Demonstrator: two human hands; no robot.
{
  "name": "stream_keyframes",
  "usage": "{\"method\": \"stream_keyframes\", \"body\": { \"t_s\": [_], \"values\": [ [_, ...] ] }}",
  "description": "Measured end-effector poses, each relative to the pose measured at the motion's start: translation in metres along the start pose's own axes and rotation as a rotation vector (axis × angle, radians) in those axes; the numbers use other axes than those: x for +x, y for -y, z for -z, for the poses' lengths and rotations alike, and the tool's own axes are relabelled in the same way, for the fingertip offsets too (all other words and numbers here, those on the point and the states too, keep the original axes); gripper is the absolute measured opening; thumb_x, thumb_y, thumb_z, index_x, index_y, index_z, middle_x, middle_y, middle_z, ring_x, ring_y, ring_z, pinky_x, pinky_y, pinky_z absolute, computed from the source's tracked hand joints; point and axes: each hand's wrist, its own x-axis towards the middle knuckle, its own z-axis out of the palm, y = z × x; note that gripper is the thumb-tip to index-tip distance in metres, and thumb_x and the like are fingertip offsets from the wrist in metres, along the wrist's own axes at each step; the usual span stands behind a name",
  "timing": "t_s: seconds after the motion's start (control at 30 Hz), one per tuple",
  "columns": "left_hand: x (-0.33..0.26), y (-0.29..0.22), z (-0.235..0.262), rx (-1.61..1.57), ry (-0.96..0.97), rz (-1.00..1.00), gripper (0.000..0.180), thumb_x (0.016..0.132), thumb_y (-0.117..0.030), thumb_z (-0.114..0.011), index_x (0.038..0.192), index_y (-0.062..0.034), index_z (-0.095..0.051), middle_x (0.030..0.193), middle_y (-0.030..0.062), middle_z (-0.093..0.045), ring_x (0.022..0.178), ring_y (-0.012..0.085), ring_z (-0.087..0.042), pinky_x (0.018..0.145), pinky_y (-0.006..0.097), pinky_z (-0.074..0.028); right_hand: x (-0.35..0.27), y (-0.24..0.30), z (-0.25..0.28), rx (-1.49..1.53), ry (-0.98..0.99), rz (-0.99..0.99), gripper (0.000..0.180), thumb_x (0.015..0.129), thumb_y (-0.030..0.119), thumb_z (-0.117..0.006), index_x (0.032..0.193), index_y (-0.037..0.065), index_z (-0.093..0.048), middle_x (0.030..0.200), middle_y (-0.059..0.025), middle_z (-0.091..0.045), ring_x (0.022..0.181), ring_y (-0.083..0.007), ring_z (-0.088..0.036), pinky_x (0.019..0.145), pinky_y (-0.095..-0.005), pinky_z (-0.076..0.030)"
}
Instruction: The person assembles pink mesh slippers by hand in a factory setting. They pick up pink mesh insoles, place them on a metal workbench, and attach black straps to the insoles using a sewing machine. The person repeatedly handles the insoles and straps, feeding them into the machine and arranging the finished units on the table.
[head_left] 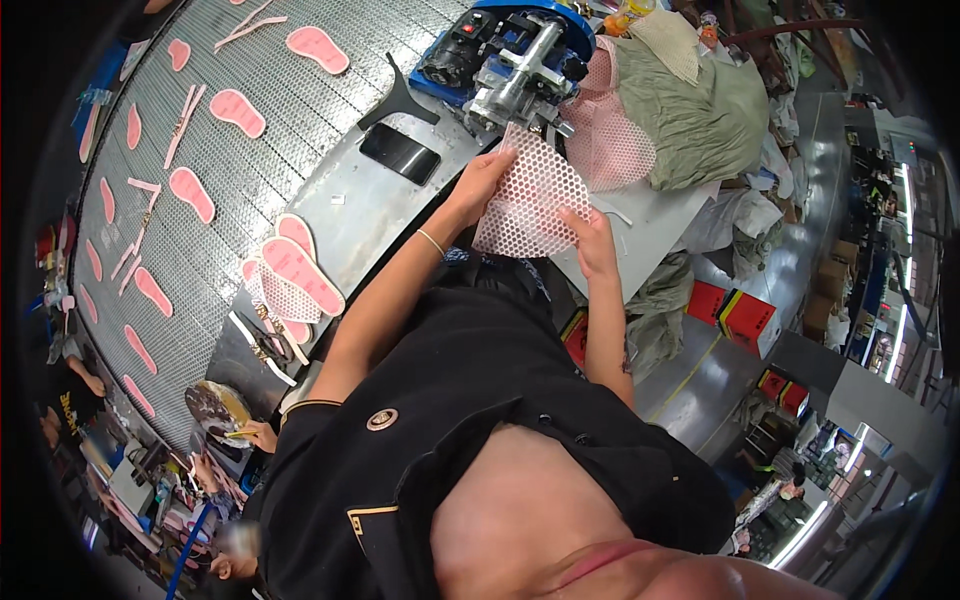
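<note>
Both my hands hold a pale perforated mesh piece (530, 200) with honeycomb-like holes, a curved right side and a pointed top. My left hand (484, 183) is closed on its upper left edge, just below the blue and metal machine (520, 75). On its lower right side, my right hand (593, 243) pinches the sheet with thumb and fingers. The top of the mesh reaches up to the machine's metal parts; whether it touches them I cannot tell. Beyond my right hand, more pinkish mesh pieces (612, 145) lie beside a crumpled green cloth (690, 110).
A black phone (400, 154) rests on the metal ledge left of my hands. Pink insoles (301, 276) are piled near my left forearm. Many more insoles and straps are spread over the ridged conveyor surface (270, 130). Red and yellow boxes (748, 322) stand at the right. Other people work at the lower left.
</note>
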Motion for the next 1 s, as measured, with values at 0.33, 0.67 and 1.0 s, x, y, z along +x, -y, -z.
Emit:
{"method": "stream_keyframes", "body": {
  "t_s": [0.33,0.67,1.0],
  "values": [
    [0.029,0.006,0.001,-0.020,-0.166,-0.037,0.032,0.098,-0.029,-0.053,0.095,0.0009,-0.065,0.083,0.0029,-0.067,0.066,0.0077,-0.059,0.060,0.022,-0.047,0.022,0.004,0.005,-0.041,0.039,0.041,0.022,0.090,0.010,-0.060,0.108,-0.003,-0.063,0.097,-0.0043,-0.067,0.083,-0.0087,-0.061,0.076,-0.0253,-0.048],
    [0.030,0.001,0.026,0.051,-0.599,-0.438,0.031,0.097,-0.026,-0.054,0.076,-0.0039,-0.062,0.065,-0.0045,-0.056,0.055,0.0039,-0.047,0.050,0.022,-0.035,0.095,0.010,-0.025,-0.128,0.269,0.026,0.020,0.090,0.013,-0.061,0.102,-0.003,-0.064,0.090,-0.0031,-0.068,0.076,-0.0082,-0.061,0.071,-0.0234,-0.048],
    [-0.013,0.034,0.033,0.022,-0.693,-0.534,0.020,0.085,-0.011,-0.068,0.099,0.0004,-0.060,0.088,0.0052,-0.067,0.072,0.0086,-0.062,0.062,0.022,-0.049,0.137,-0.007,-0.053,-0.394,0.276,0.163,0.022,0.087,0.015,-0.065,0.084,-0.007,-0.067,0.065,-0.0007,-0.063,0.057,-0.0042,-0.049,0.050,-0.0252,-0.038]
  ]
}}
